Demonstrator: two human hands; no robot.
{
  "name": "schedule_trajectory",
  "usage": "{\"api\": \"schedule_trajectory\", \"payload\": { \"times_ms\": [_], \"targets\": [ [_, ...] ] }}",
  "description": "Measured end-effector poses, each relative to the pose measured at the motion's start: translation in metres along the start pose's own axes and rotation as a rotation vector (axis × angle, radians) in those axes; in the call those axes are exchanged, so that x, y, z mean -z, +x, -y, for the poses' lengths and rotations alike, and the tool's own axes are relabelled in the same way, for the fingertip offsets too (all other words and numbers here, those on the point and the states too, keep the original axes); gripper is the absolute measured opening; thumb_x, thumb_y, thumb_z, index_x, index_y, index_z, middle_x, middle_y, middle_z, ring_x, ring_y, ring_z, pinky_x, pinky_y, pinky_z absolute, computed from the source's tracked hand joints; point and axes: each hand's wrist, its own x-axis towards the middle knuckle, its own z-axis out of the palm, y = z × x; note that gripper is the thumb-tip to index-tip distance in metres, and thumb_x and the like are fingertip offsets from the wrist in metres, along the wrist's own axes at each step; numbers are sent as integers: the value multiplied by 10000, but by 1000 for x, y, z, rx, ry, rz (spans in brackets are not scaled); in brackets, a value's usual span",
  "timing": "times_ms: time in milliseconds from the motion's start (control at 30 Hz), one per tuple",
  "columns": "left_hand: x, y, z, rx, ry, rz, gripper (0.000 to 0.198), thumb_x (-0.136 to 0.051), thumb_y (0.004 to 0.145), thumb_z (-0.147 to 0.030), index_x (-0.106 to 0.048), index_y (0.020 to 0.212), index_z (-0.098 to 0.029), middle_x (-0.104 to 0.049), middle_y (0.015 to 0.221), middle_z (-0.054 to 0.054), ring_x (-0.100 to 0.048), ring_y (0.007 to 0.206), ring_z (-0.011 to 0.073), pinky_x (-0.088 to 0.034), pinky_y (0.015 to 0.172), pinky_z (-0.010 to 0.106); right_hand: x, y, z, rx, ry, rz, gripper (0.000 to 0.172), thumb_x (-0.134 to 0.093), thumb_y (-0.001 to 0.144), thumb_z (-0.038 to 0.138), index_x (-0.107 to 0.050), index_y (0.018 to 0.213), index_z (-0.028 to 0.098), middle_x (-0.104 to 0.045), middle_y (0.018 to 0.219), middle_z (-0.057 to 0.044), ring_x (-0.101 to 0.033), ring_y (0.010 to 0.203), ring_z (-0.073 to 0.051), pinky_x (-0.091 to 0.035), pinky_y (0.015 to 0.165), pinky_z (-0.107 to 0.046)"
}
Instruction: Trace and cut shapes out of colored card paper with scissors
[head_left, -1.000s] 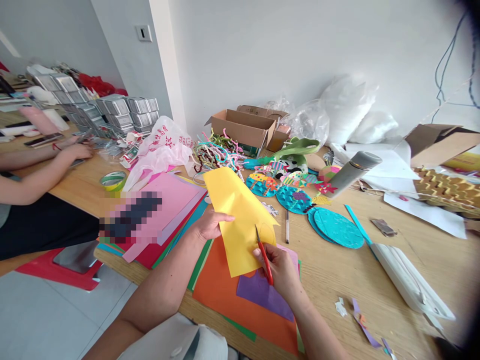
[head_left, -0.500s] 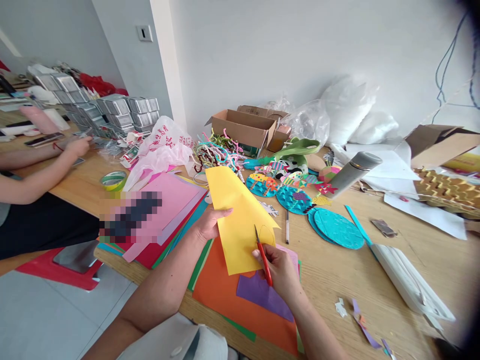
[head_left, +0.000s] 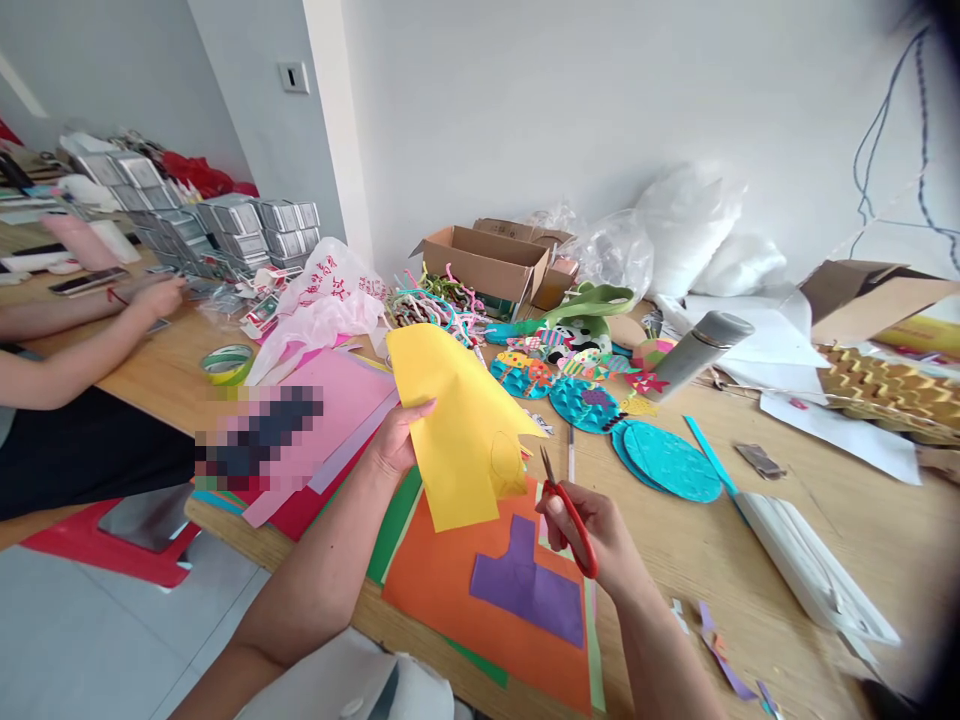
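Pointed scissors (head_left: 577,525) have shifted beside bent yellow paper (head_left: 454,430).

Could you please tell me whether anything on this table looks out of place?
Two things look untidy: loose purple paper scraps strewn on the light-brown wooden table at the near right, like offcuts left lying, and the purple paper sheet, oddly notched as if cut, on the orange paper sheet.

Off-white garment (head_left: 337,672), bare forearms (head_left: 319,570)
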Motion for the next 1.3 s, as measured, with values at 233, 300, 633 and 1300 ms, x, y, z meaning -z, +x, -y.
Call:
{"api": "schedule_trajectory", "payload": {
  "times_ms": [233,300,633,1300],
  "targets": [
    [1,0,1,22,13,42,408,-596,773,-176,-595,1177,-127,-701,1056,107,-662,965,272,-453,946,420,-6,4,1,-28,-56,52,440,-558,791,578,-437,603,200,-500,476,29,-449,441,-105,-326,444,-227],
    [3,1,3,40,22,59,391,-599,765,-161,-610,1154,-123,-703,1054,108,-665,959,269,-460,937,409,-7,3,1,-30,-45,63,444,-556,786,589,-437,608,201,-504,482,28,-458,444,-108,-339,448,-229],
    [5,3,5,88,54,105,364,-608,759,-173,-632,1119,-126,-695,1083,107,-663,971,271,-489,897,390,-9,3,-3,-45,-115,37,431,-567,786,569,-455,602,197,-533,488,13,-485,447,-115,-350,451,-231],
    [-1,-1,7,95,82,77,443,-624,740,-158,-598,1181,-117,-672,1132,126,-634,1032,298,-485,909,426,-10,2,-3,-39,-122,37,471,-488,814,618,-449,600,201,-534,469,11,-473,431,-110,-334,435,-227]
  ]
}}
